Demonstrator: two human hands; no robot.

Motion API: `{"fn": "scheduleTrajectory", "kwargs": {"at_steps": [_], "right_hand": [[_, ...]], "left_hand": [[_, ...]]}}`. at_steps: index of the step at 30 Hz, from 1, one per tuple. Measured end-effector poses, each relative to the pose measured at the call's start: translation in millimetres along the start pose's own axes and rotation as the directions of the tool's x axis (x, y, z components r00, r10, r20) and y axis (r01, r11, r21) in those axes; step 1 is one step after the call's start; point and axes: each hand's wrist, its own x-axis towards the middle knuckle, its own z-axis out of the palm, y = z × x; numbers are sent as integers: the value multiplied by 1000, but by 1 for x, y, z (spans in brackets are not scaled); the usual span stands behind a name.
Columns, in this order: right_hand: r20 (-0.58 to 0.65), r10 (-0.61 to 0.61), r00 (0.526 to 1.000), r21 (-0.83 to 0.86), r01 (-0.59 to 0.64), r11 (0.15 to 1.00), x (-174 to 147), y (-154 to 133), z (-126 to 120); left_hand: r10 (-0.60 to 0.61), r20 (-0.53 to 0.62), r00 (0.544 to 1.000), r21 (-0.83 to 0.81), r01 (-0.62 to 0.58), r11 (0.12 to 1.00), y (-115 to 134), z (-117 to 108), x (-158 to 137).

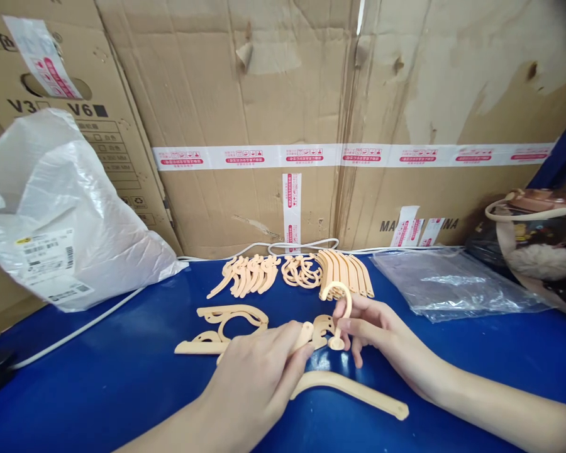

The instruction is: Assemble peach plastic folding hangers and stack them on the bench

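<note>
Between the thumb and fingers of my right hand (370,324) is a cream plastic hanger hook (347,301), upright with its curve on top and a round foot below. My left hand (264,365) is closed around a cream hanger arm piece (305,335); most of that piece is hidden by the fingers. Just behind, between the hands, another hanger piece with holes (323,327) lies on the blue table. A long curved hanger arm (353,387) rests in front of my right hand. Left of my left hand lie folded hanger parts (233,313), partly covered by it.
Along the back are short hanger arms (249,275), a pile of hooks (302,272) and a row of long arms (344,270). A clear plastic bag (453,283) and a dark bag (532,245) are right; a white parcel bag (70,220) is left. Cardboard (255,94) stands behind.
</note>
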Motion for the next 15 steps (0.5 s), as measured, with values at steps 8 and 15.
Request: {"fn": "scheduleTrajectory", "kwargs": {"at_steps": [8,15], "right_hand": [[-8,40,999,96,-39,995,-2,4,-5],[28,69,997,96,-71,993,-3,2,-6]], "left_hand": [[-20,-68,997,122,28,992,-4,4,-6],[83,-136,987,105,-69,992,-3,6,-7]]}}
